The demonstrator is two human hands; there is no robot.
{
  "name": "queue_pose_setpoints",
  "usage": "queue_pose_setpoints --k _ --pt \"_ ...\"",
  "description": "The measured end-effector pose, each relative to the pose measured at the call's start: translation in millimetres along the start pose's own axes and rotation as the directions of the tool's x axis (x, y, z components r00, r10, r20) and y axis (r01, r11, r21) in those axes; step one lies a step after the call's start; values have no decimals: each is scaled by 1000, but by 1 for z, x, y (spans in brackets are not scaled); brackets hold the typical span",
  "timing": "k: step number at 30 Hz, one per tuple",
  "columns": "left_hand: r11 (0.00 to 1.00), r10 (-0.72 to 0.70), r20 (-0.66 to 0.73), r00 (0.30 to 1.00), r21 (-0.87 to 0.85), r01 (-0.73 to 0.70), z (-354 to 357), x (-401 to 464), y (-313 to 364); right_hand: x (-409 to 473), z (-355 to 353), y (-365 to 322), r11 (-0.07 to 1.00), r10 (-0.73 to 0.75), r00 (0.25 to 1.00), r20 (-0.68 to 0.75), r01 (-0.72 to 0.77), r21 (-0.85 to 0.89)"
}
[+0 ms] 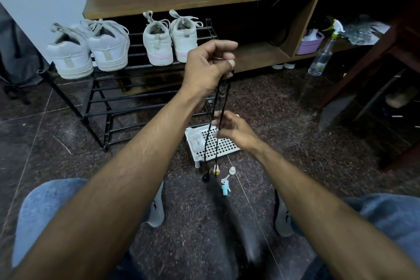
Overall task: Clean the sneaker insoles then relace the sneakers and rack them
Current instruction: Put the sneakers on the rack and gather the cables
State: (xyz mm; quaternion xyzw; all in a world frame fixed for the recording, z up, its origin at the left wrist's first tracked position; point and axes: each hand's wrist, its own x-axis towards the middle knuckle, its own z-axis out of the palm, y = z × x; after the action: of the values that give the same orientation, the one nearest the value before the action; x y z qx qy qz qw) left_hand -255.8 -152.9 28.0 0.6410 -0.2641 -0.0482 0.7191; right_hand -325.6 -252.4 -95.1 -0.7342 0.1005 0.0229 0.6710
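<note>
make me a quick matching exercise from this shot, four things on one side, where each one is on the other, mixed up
Things:
1. black lace
2. white sneakers
3. spray bottle
4. white grid tray

Places:
a. on the floor below the hands
b. top tier of the black rack
c. hanging from the left hand
d. standing at the right, by the wooden shelf

Pairs: 1-c, 2-b, 3-d, 4-a
</note>
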Motion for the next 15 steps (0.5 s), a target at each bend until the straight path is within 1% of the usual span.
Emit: queue_pose_setpoints --k 3,6,7,9,10,12,13,15 --pt "999 -20 -18 1000 -28 19 6 -3 1 9 23 9 999 12 997 -81 -15 -36" --pt "997 -24 -72 997 -81 18 -2 -2 4 5 27 20 990 96 993 -66 -102 -93" --pt "995 -27 -115 993 -103 15 -10 1 6 3 23 26 983 139 989 -57 -145 -116" --pt "986 -57 -250 967 -166 16 -31 9 7 -2 10 37 970 196 978 -78 -205 -131" --pt "979 -88 -332 939 -204 19 -44 13 4 -3 1 42 969 205 974 -100 -216 -119" --pt "959 -173 -488 855 -281 34 -71 18 -9 -7 -14 48 972 206 967 -147 -219 -79" --pt "949 -220 -547 808 -312 47 -82 17 -18 -10 -21 47 975 203 966 -158 -213 -53" --pt "944 -288 -633 719 -316 99 -96 9 -43 -12 -33 44 979 190 964 -184 -201 -44"
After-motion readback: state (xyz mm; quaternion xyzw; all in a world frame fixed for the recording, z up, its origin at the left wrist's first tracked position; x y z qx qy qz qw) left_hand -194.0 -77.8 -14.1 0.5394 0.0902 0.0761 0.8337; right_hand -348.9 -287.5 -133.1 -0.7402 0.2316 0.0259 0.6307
